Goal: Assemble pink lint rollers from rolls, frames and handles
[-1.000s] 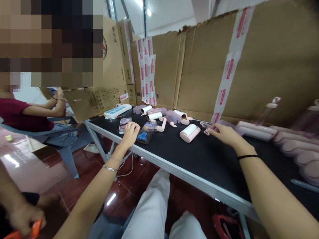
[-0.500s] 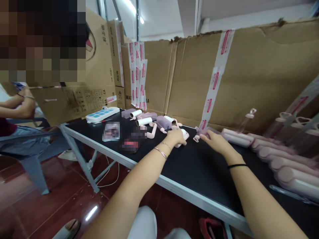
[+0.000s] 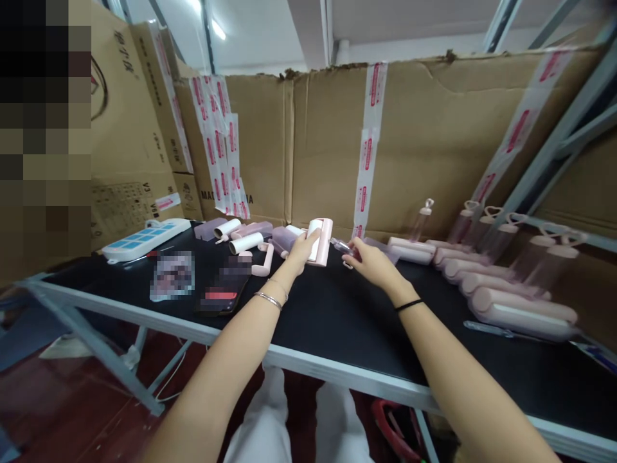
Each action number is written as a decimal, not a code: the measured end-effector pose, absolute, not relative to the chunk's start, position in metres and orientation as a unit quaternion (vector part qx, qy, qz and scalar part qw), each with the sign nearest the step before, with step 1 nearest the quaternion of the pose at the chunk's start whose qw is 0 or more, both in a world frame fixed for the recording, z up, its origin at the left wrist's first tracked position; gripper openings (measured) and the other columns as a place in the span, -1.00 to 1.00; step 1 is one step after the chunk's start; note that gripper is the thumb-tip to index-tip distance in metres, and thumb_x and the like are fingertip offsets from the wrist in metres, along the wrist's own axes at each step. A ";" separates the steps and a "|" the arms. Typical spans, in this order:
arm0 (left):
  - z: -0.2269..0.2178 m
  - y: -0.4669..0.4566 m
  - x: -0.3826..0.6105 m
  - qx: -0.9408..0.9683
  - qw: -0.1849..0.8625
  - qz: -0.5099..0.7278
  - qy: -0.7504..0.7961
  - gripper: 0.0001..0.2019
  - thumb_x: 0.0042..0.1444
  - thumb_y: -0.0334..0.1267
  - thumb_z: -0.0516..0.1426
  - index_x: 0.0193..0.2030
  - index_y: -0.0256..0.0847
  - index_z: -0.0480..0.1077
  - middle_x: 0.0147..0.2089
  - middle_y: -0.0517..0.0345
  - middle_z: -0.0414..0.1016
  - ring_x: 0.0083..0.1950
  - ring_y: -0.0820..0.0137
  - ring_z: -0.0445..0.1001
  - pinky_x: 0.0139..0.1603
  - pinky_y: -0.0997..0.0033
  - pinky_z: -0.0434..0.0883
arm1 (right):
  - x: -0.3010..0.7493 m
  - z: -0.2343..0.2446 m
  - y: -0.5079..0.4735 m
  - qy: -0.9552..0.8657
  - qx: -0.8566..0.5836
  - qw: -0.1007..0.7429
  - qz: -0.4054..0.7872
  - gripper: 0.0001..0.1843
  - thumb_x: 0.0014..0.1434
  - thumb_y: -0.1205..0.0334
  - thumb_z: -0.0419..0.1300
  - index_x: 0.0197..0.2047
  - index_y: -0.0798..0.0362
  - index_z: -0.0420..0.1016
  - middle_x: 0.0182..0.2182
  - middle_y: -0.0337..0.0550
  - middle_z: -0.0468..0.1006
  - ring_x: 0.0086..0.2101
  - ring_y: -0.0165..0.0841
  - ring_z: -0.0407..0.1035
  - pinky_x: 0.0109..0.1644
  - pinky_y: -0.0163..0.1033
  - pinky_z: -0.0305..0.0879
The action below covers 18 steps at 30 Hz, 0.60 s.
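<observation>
Held upright in my left hand (image 3: 299,252) is a pink lint roller (image 3: 322,242) with a white roll, just above the black tabletop (image 3: 318,315). The fingers of my right hand (image 3: 375,263) are closed on a small translucent purple handle (image 3: 341,246) with a loop on it. A short gap separates the handle from the lint roller. Left of my left hand lie white paper rolls (image 3: 247,243), purple covers (image 3: 283,238) and a bent pink frame (image 3: 264,262). A translucent purple cover (image 3: 389,251) lies partly hidden behind my right hand.
Several lint rollers (image 3: 520,310) with upright clear handles line the right side. A pen (image 3: 486,329) lies before them. At left are a power strip (image 3: 144,243), a plastic bag (image 3: 172,275) and a phone (image 3: 224,289). A cardboard wall (image 3: 322,141) stands behind.
My left hand has raised the lint roller from the tabletop and turned it upright. My right hand has come closer with the purple handle. The camera view has swung right.
</observation>
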<state>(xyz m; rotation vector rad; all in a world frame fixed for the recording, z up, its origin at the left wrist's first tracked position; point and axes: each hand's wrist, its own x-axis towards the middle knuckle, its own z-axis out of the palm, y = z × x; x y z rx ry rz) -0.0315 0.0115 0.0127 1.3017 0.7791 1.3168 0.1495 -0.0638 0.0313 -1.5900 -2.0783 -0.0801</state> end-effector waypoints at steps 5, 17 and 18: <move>0.018 0.003 -0.034 0.538 0.540 0.560 0.324 -0.51 -0.12 0.02 0.30 -0.13 -0.26 0.37 -0.27 0.09 0.50 -0.30 0.40 0.46 -0.26 0.43 0.36 | 0.149 0.034 -0.067 -0.784 -0.558 0.270 -0.029 -0.78 0.19 0.03 0.07 -0.15 -0.05 0.32 -0.40 -0.21 0.51 -0.39 -0.33 0.38 -0.36 -0.32 0.13; 0.026 0.001 -0.043 0.604 0.527 0.522 0.293 -0.49 -0.09 0.03 0.28 -0.08 -0.27 0.34 -0.22 0.01 0.51 -0.24 0.34 0.49 -0.16 0.31 0.41 | 0.148 0.041 -0.071 -0.825 -0.519 0.223 -0.031 -0.76 0.22 0.09 0.04 -0.16 0.03 0.43 -0.29 -0.10 0.55 -0.30 -0.30 0.40 -0.27 -0.30 0.17; 0.027 0.001 -0.043 0.608 0.520 0.525 0.290 -0.49 -0.07 0.04 0.27 -0.08 -0.26 0.34 -0.23 0.02 0.52 -0.24 0.33 0.50 -0.15 0.30 0.41 | 0.147 0.042 -0.073 -0.827 -0.516 0.219 -0.037 -0.75 0.22 0.10 0.03 -0.17 0.03 0.43 -0.28 -0.09 0.55 -0.29 -0.30 0.40 -0.26 -0.29 0.17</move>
